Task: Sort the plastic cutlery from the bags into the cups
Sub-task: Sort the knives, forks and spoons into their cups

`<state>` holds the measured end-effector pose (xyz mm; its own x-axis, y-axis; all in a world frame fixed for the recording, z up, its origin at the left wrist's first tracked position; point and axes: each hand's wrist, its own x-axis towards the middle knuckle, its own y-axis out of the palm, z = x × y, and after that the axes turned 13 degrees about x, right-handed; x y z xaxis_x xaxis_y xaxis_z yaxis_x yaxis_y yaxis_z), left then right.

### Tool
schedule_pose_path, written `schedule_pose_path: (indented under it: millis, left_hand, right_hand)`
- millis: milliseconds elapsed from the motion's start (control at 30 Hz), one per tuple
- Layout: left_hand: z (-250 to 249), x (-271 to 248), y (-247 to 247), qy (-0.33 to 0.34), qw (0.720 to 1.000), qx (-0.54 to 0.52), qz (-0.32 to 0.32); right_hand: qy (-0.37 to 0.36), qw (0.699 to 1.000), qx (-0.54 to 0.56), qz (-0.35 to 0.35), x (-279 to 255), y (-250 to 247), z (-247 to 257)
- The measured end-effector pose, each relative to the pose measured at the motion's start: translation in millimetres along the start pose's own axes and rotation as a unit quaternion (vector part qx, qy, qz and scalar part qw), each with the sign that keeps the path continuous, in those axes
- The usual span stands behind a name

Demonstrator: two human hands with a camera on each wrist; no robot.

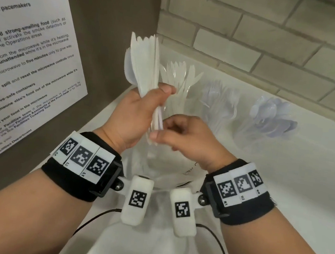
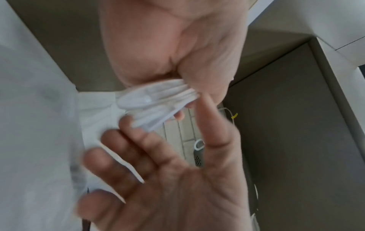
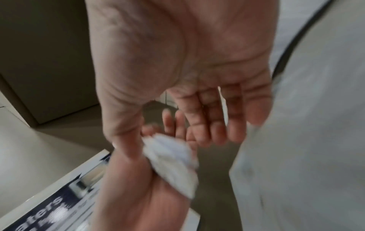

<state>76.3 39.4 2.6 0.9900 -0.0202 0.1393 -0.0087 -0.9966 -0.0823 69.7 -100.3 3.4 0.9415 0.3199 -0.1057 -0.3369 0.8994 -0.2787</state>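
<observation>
My left hand (image 1: 141, 111) grips a bundle of white plastic cutlery (image 1: 143, 69) by its handles, with the heads fanned upward. The same bundle (image 2: 156, 101) shows in the left wrist view under my left palm (image 2: 177, 54). My right hand (image 1: 184, 137) is at the handle ends, thumb and fingers touching them; its palm (image 2: 173, 179) is open with fingers spread. Behind stand three clear cups: one of knives (image 1: 178, 79), one of forks (image 1: 218, 99), one of spoons (image 1: 272, 120). A clear bag (image 1: 165, 169) lies below my hands.
A microwave-use notice (image 1: 23, 56) hangs on the brown panel at the left. A tiled wall (image 1: 268, 33) closes the back of the white counter (image 1: 304, 175). A black cable (image 1: 223, 252) loops near my right forearm.
</observation>
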Motion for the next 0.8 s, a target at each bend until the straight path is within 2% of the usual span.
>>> schedule_pose_path:
  millis: [100, 167, 233, 333, 433, 567, 700, 800]
  left_hand:
    - [5, 0, 0, -0.024, 0.999, 0.006, 0.021]
    - [10, -1, 5, -0.041, 0.998, 0.03, 0.031]
    - [13, -4, 10, -0.046, 0.998, 0.02, 0.042]
    - [9, -7, 15, -0.043, 0.996, 0.031, 0.072]
    - [11, -7, 14, -0.032, 0.994, 0.045, 0.094]
    - [17, -7, 12, -0.027, 0.991, -0.015, 0.134]
    - [20, -9, 16, -0.078, 0.988, -0.084, 0.103]
    - [21, -8, 18, -0.103, 0.987, -0.091, 0.083]
  right_hand:
    - [-0.045, 0.988, 0.052, -0.139, 7, -16, 10]
    - [-0.093, 0.973, 0.101, -0.188, 9, -20, 22]
    - [-0.113, 0.97, 0.114, -0.183, 13, -19, 32]
    - [-0.085, 0.981, 0.094, -0.144, 17, -11, 38]
    - [-0.078, 0.984, 0.07, -0.147, 21, -5, 37]
    - [-0.055, 0.985, 0.109, -0.126, 24, -4, 34]
    - [-0.044, 0.985, 0.148, -0.082, 19, -3, 37]
    - [-0.037, 0.979, 0.183, -0.083, 19, -3, 34]
